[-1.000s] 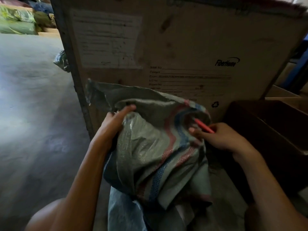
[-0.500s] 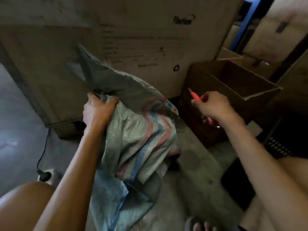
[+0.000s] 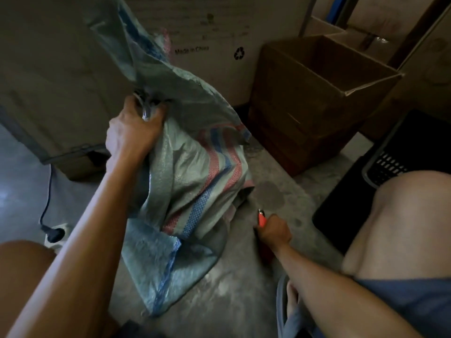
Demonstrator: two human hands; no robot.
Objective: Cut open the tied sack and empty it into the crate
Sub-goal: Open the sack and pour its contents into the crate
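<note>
Sack (image 3: 195, 172) is gripped at its bunched neck by the closed left hand (image 3: 133, 132), kept upright for emptying. An orange cutter (image 3: 261, 217) is clasped low in the closed right hand (image 3: 274, 231), away from the fabric.

Hidden and cut-off parts

The left hand (image 3: 133, 132) covers the sack (image 3: 195, 172) neck, hiding any tie. The right hand (image 3: 274, 229) hides most of the orange cutter (image 3: 261, 218). The frame's right edge crops the black crate (image 3: 388, 164).

Beside the open brown box (image 3: 317, 98) as landmark: 1 woven sack (image 3: 195, 167) to its left, 1 black crate (image 3: 395, 167) to its right, 1 large printed carton (image 3: 207, 32) behind it. Near the sack: 2 hands, 1 orange cutter (image 3: 261, 218), 1 plug (image 3: 52, 234).
</note>
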